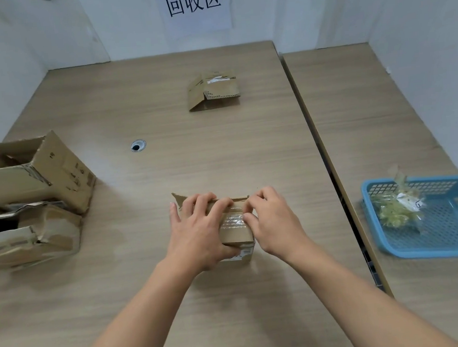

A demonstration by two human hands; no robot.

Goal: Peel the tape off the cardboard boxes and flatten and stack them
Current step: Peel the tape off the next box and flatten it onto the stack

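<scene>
A small cardboard box (234,235) stands on the wooden table (145,180) in front of me, with clear tape (231,219) across its top. My left hand (199,228) grips the box from the left, fingers curled over its far top edge. My right hand (275,220) sits at the right side, fingertips pinching at the end of the tape. A flattened box (213,91) lies at the far middle of the table. Two opened, crumpled boxes (32,174) (28,235) rest at the left edge.
A blue plastic basket (433,244) with wads of peeled tape (399,205) sits on the adjoining table at the right. A cable hole (138,145) is in the tabletop left of centre. A paper sign (193,4) hangs on the back wall.
</scene>
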